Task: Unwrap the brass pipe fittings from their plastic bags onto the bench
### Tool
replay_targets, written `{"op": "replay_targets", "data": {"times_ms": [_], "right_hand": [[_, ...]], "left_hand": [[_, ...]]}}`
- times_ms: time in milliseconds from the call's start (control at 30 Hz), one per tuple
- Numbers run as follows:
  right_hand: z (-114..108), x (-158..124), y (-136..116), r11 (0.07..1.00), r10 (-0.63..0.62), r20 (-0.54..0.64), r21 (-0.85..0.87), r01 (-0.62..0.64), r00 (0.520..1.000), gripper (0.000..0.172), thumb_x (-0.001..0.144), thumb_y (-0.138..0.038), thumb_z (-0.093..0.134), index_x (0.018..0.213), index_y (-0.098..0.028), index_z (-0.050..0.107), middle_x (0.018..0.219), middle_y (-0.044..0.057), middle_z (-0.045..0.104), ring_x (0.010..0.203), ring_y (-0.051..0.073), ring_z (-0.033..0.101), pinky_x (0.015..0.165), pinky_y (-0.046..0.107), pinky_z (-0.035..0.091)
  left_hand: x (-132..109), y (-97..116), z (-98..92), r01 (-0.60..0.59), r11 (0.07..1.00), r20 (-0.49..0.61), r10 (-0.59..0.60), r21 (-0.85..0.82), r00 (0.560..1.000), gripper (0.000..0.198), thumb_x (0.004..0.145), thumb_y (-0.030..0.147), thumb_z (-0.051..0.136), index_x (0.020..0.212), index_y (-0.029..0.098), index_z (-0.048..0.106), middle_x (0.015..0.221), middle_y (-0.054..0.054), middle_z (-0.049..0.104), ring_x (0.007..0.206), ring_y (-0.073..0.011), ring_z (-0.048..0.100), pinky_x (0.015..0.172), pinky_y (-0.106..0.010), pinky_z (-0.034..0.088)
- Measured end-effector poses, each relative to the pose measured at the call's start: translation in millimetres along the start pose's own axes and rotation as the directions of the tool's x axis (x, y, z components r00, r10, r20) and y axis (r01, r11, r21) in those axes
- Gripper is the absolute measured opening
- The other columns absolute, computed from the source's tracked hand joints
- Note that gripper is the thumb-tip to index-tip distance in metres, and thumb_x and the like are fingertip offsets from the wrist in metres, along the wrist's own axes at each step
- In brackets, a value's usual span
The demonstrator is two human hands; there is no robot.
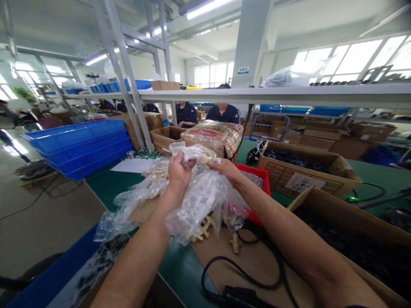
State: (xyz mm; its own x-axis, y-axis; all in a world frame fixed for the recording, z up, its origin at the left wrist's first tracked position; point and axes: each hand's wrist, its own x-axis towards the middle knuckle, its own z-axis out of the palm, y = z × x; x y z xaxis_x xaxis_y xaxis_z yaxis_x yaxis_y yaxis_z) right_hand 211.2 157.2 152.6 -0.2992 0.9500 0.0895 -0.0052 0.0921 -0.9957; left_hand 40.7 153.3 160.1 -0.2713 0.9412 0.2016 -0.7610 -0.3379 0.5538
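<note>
Clear plastic bag: the large, crumpled, see-through bag [205, 199] hung from both hands, its gathered top stretched between them and its loose body draping below, over the table's contents.
Left hand: the left hand [180, 169], turned partly palm-up, was closed on the bunched film at the left of the bag's top.
Right hand: the right hand [224, 167] pinched the film at the right of the bag's top, thumb and fingers drawn together; a yellowish patch showed in the plastic just beside its fingertips, too blurred to identify.
Brass fittings: branched, gold-coloured metal pieces [205, 226] lay under the bag's lower edge, and a single gold-coloured fitting [235, 244] lay apart, below and right of the bag.
Second heap: more clear film with gold-coloured pieces [146, 190] spread left of the bag; whether it joined the bag could not be told.
Red bin: a red plastic bin [266, 184] of small silvery parts stood just right of the bag.
Cardboard sheet: a flat brown sheet [263, 259] lay on the green table [180, 261], partly under the bag, with a looped black cable [221, 258] on it.
Boxes: a labelled brown carton [279, 179] holding dark parts stood beyond the red bin, right of the bag.
Blue bins: stacked blue plastic bins [86, 147] stood well left of the bag.
Parcel: a taped, plastic-wrapped bundle [215, 132] rested behind the bag, with a person in dark blue [222, 114] beyond it.
</note>
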Motion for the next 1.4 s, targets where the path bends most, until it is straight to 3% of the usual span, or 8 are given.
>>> {"op": "replay_targets", "data": {"times_ms": [100, 200, 433, 667, 833, 1000, 1167, 1400], "right_hand": [[-16, -1, -8, 0.927, -0.139, -0.065, -0.360, 0.107, 0.988, 0.049, 0.070, -0.064, 0.066, 0.063, -0.017, 0.053, 0.055, -0.004, 0.046, 0.051, 0.009, 0.038, 0.055, 0.026, 0.028], [-27, -2, -28, 0.600, -0.303, 0.024, -0.772, 0.210, 0.953, 0.050, 0.081, -0.057, 0.060, 0.054, -0.017, 0.047, 0.053, -0.003, 0.042, 0.053, 0.010, 0.035, 0.055, 0.027, 0.025], [-17, 1, -94, 0.128, -0.253, 0.265, -0.944, 0.304, 0.930, 0.034, 0.082, -0.045, 0.065, 0.062, -0.019, 0.059, 0.060, 0.001, 0.055, 0.054, 0.011, 0.039, 0.055, 0.029, 0.024], [-43, -11, -140, 0.233, -0.500, 0.191, -0.910, 0.343, 0.845, 0.007, 0.072, -0.022, 0.063, 0.072, -0.016, 0.062, 0.069, 0.001, 0.059, 0.061, 0.012, 0.048, 0.059, 0.028, 0.034], [-59, -29, -136, 0.338, -0.643, 0.071, -0.867, 0.365, 0.763, 0.023, 0.070, -0.012, 0.057, 0.092, -0.014, 0.064, 0.092, 0.006, 0.068, 0.079, 0.016, 0.058, 0.071, 0.029, 0.043], [-67, -39, -119, 0.379, -0.627, -0.001, -0.874, 0.304, 0.779, 0.028, 0.074, -0.015, 0.053, 0.095, -0.017, 0.071, 0.083, 0.004, 0.069, 0.073, 0.016, 0.060, 0.071, 0.032, 0.044], [-71, -45, -112, 0.361, -0.540, -0.107, -0.925, 0.115, 0.835, 0.017, 0.071, -0.020, 0.055, 0.066, -0.017, 0.071, 0.060, 0.004, 0.062, 0.057, 0.015, 0.052, 0.057, 0.030, 0.036], [-55, -35, -80, 0.243, -0.327, -0.126, -0.969, -0.046, 0.936, 0.040, 0.074, -0.058, 0.065, 0.062, -0.020, 0.063, 0.061, 0.006, 0.059, 0.060, 0.019, 0.052, 0.059, 0.032, 0.033]], "left_hand": [[-7, -6, -38.3, -0.073, 0.955, 0.045, 0.062, 0.289, 0.997, 0.027, 0.078, 0.038, 0.067, 0.089, 0.021, 0.049, 0.079, 0.004, 0.060, 0.066, -0.0115, 0.062, 0.070, -0.030, 0.055], [-14, -12, -79.0, -0.097, 0.802, 0.118, 0.034, 0.589, 0.992, 0.034, 0.075, 0.046, 0.068, 0.092, 0.020, 0.055, 0.083, 0.001, 0.062, 0.073, -0.0135, 0.061, 0.070, -0.028, 0.053], [-23, -14, -118.9, -0.137, 0.506, 0.241, -0.147, 0.852, 0.959, 0.049, 0.077, 0.044, 0.066, 0.116, 0.016, 0.057, 0.107, -0.011, 0.067, 0.100, -0.0231, 0.064, 0.089, -0.037, 0.049], [-8, -16, -114.2, -0.447, 0.062, 0.451, -0.176, 0.892, 0.875, 0.033, 0.073, 0.021, 0.063, 0.106, 0.019, 0.067, 0.113, -0.012, 0.062, 0.120, -0.0329, 0.047, 0.108, -0.052, 0.031], [-4, -36, -107.3, -0.614, -0.076, 0.569, -0.298, 0.786, 0.766, 0.037, 0.069, 0.016, 0.064, 0.106, 0.019, 0.069, 0.121, -0.015, 0.059, 0.127, -0.0350, 0.038, 0.112, -0.050, 0.024], [-2, -56, -104.7, -0.638, -0.093, 0.583, -0.323, 0.765, 0.746, 0.021, 0.074, 0.016, 0.060, 0.092, 0.019, 0.071, 0.113, -0.016, 0.063, 0.123, -0.0343, 0.042, 0.112, -0.051, 0.020], [1, -59, -102.0, -0.509, 0.000, 0.498, -0.207, 0.861, 0.842, 0.006, 0.073, 0.016, 0.058, 0.071, 0.020, 0.061, 0.083, -0.013, 0.064, 0.099, -0.0302, 0.055, 0.100, -0.045, 0.033], [19, -38, -61.4, -0.251, 0.463, 0.195, 0.166, 0.850, 0.967, 0.006, 0.080, 0.025, 0.053, 0.075, 0.021, 0.053, 0.071, 0.000, 0.053, 0.076, -0.0202, 0.054, 0.075, -0.029, 0.040]]}}
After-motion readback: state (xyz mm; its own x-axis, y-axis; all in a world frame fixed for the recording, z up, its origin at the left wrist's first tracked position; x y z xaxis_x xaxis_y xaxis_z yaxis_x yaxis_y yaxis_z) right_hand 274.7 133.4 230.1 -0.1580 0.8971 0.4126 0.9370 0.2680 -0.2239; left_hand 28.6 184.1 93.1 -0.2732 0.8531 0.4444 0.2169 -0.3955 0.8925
